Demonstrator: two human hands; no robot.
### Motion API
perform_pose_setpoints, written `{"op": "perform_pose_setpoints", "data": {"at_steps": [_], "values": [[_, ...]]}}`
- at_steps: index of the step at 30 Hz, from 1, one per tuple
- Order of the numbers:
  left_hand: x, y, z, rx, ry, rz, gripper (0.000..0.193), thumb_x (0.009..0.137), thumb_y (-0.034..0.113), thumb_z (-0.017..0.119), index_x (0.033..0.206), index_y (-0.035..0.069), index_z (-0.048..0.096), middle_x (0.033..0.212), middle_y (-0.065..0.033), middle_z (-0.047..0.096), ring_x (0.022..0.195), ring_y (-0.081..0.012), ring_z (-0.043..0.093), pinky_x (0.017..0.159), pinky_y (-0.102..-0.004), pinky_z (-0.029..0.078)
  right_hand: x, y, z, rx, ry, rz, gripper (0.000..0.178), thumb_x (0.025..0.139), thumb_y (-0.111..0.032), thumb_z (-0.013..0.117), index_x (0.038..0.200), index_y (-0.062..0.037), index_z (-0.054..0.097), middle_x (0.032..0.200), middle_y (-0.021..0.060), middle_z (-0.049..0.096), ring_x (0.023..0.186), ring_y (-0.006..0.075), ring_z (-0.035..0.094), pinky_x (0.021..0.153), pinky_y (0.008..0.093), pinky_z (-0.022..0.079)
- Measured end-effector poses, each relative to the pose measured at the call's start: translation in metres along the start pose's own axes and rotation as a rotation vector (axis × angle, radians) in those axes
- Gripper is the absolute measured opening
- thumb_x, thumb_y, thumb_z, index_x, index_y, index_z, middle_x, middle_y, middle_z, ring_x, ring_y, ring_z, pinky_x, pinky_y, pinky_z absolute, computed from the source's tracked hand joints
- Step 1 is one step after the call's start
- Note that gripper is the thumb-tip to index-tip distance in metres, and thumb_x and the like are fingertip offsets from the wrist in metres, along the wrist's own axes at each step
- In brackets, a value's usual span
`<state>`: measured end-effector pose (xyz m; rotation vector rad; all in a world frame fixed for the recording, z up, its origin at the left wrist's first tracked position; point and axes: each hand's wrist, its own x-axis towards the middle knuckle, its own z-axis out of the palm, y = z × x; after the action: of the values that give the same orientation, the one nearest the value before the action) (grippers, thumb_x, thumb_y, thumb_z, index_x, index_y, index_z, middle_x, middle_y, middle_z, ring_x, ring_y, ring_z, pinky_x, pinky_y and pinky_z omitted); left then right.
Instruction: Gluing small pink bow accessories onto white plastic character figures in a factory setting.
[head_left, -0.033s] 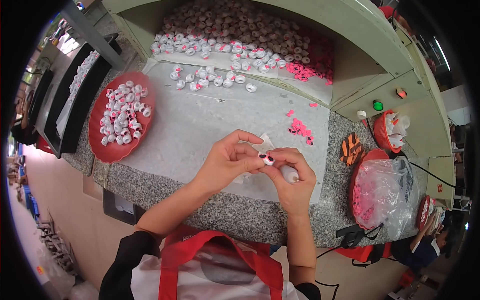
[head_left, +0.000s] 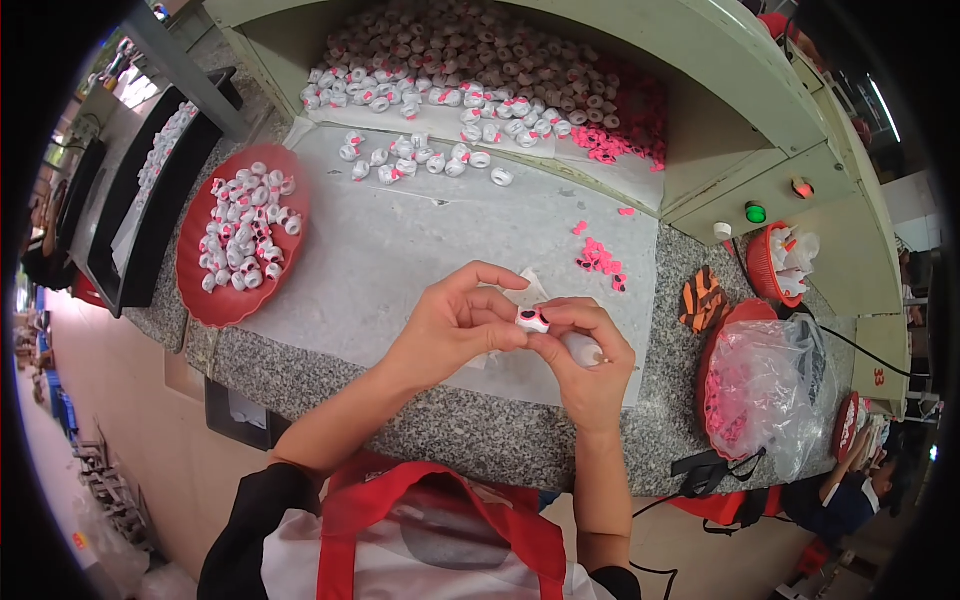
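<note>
Small white rounded figure with pink-and-black trim (head_left: 532, 321), between two hands
Left hand (head_left: 448, 325) and right hand (head_left: 592, 378) pinching it, thumbs against fingers; whitish translucent bulb (head_left: 581, 349) in right palm; at figure's three o'clock, orange-and-black striped flat piece (head_left: 703, 299); at eleven, loose white rounded pieces (head_left: 436, 162)

White sheet (head_left: 380, 245) on the bench (head_left: 500, 440): free passage across its middle. Obstacles: red dish (head_left: 230, 306), over its left edge; white pieces (head_left: 388, 174), along its far side; pink pieces (head_left: 598, 256), on its right part; cabinet (head_left: 760, 190), rising beyond its far edge.
</note>
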<state>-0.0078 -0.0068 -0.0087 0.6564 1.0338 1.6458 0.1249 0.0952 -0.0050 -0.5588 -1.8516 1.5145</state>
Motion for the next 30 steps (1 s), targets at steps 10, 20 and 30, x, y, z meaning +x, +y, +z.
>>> {"op": "perform_pose_setpoints", "data": {"at_steps": [10,20,30], "values": [[-0.002,-0.001,0.010,0.059,0.051,0.036,0.019,0.078,-0.004,0.056,0.096,-0.006,0.055,0.088,-0.0137,0.061,0.077,-0.0171,0.061,0.063,-0.0243,0.050,0.003,0.000,-0.004,0.318,-0.059,0.256,0.022,0.066,0.005,0.067,0.086,0.0025,0.060,0.087,0.0109,0.059,0.073,0.0134,0.057,0.063,0.0245,0.047],[-0.002,-0.004,0.004,0.028,0.130,0.021,0.018,0.080,-0.001,0.056,0.097,-0.005,0.056,0.089,-0.0138,0.061,0.078,-0.0162,0.061,0.067,-0.0251,0.051,0.002,0.006,0.014,0.338,0.048,0.308,0.018,0.071,-0.002,0.064,0.087,0.0030,0.058,0.074,0.0087,0.061,0.061,0.0133,0.056,0.057,0.0241,0.047],[-0.048,0.079,-0.142,1.516,0.971,0.437,0.020,0.074,0.003,0.058,0.094,0.003,0.061,0.085,-0.0120,0.060,0.076,-0.0232,0.059,0.065,-0.0320,0.047,0.002,0.006,0.008,0.116,0.174,0.258,0.029,0.072,0.001,0.061,0.100,0.0017,0.052,0.083,0.0074,0.058,0.062,0.0096,0.051,0.055,0.0221,0.044]]}}
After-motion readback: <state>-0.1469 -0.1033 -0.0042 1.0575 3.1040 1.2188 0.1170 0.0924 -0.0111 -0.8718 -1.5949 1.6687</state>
